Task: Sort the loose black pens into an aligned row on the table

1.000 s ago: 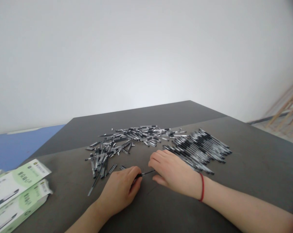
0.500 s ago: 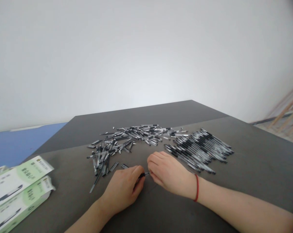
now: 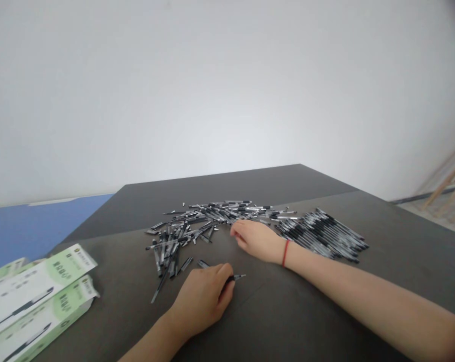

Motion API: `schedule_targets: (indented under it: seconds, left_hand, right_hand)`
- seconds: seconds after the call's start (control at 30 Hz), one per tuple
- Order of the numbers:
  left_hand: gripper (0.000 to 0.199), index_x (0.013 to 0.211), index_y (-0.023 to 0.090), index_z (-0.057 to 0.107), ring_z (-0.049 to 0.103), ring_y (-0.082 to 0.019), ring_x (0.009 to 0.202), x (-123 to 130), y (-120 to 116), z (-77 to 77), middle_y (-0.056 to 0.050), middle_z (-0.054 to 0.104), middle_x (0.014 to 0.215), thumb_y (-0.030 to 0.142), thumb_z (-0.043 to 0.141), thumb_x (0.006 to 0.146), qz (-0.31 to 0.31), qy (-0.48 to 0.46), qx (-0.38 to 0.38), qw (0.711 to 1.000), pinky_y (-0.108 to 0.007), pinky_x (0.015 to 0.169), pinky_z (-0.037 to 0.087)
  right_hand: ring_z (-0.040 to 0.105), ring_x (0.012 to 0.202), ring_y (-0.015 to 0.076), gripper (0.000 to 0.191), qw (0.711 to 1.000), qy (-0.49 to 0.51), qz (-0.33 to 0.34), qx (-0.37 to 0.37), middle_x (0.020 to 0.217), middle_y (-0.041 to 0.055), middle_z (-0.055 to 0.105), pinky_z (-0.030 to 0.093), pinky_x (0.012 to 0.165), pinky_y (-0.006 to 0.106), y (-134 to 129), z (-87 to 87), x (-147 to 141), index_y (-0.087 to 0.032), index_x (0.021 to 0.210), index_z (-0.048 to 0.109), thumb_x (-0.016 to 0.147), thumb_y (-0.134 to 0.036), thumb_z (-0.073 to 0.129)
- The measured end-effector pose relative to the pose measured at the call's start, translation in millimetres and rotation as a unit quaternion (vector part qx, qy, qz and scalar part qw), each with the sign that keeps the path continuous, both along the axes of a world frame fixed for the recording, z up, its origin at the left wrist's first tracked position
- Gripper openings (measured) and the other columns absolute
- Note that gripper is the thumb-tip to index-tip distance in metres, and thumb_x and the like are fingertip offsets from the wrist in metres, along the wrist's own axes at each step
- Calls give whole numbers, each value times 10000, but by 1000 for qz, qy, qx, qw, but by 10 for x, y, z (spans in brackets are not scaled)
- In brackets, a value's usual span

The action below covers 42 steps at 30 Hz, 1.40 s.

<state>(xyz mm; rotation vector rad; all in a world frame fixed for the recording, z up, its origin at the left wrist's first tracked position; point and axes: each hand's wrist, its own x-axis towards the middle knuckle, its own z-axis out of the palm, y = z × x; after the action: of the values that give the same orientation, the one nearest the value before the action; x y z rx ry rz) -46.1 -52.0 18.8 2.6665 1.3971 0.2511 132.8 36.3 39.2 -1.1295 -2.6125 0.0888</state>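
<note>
My left hand [image 3: 208, 296] is closed round a pen [image 3: 238, 277], whose pointed tip sticks out to the right past the fingers. Farther up the table, my right hand [image 3: 254, 240] reaches to the near edge of a loose heap of pen parts [image 3: 220, 213]; its fingertips are bent down and what they touch, if anything, is hidden. To the right of that hand lie many pens in slanting rows [image 3: 325, 234]. More pen parts [image 3: 170, 246] are scattered left of centre, and a short clear piece [image 3: 185, 264] lies near my left hand.
Green and white pen boxes [image 3: 42, 296] lie at the table's left edge. The dark table [image 3: 288, 311] has a seam across it. Behind it stands a pale wall, with a blue surface [image 3: 42, 221] at the left and wooden bars [image 3: 450, 186] at the far right.
My right hand has moved away from my left hand, up to the heap. The pen tip at my left hand is now uncovered. The view has shifted slightly.
</note>
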Motion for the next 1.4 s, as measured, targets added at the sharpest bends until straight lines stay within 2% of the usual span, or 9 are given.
schedule_targets:
  seconds: [0.2,0.4,0.53,0.63,0.73,0.87,0.97,1.03,1.4]
  left_hand:
    - [100,810,213,461,558,-143,644,-5,0,12,10,600,761,234,404,889,1,6,12,1000,-247,566,325]
    - [86,812,215,463,560,-147,657,1,-10,24,8,604,782,243,422,882,-6,7,19,1000,-246,567,331]
    - [95,798,214,465,560,-144,648,-4,-14,24,6,605,768,242,424,879,5,2,17,1000,-241,570,333]
    - [98,795,213,466,563,-140,631,-15,-4,19,11,604,735,238,420,878,27,-12,15,999,-240,566,326]
    - [91,799,214,468,566,-137,610,-17,12,15,22,601,698,232,421,876,48,-26,8,998,-240,553,315]
    - [102,796,216,469,572,-138,611,-8,22,8,24,599,684,227,410,879,51,-31,0,998,-239,564,318]
    - [92,822,220,480,578,-142,619,-9,23,1,25,603,689,232,409,880,50,-32,-2,998,-239,567,320]
    - [88,835,222,487,579,-142,620,-15,24,0,25,605,692,234,411,879,52,-32,-3,998,-239,569,318]
    - [79,824,220,486,565,-137,609,-7,15,1,28,597,698,230,424,872,53,-25,-7,998,-237,557,308]
  right_hand:
    - [596,924,232,186,994,-93,-39,33,980,134,640,446,757,298,375,-76,-565,-111,942,621,852,-201,486]
    - [596,950,238,240,993,-105,-51,36,1017,174,630,449,767,315,434,-218,-776,-80,991,611,864,-105,409]
    - [597,915,227,193,994,-87,-52,30,994,152,636,436,739,299,324,-144,-648,-97,974,594,846,-142,457]
    - [596,778,179,124,996,-61,-56,13,871,80,651,416,658,258,118,-69,-363,-133,909,578,823,-183,502]
    - [535,631,104,62,992,65,-28,-100,707,-11,602,369,575,201,-150,-67,3,-162,839,558,787,-150,527]
    - [494,572,81,52,934,213,-16,-286,659,-37,541,368,529,180,-423,-168,314,-161,836,557,803,-168,519]
    - [521,585,86,66,892,267,-6,-364,671,-32,549,406,549,188,-490,-236,324,-157,860,562,811,-175,521]
    - [531,595,90,62,891,277,3,-361,670,-29,562,409,558,193,-497,-253,281,-157,854,569,806,-175,535]
    - [489,592,84,44,945,214,-5,-246,668,-33,564,353,537,182,-519,-205,283,-156,789,584,808,-185,557]
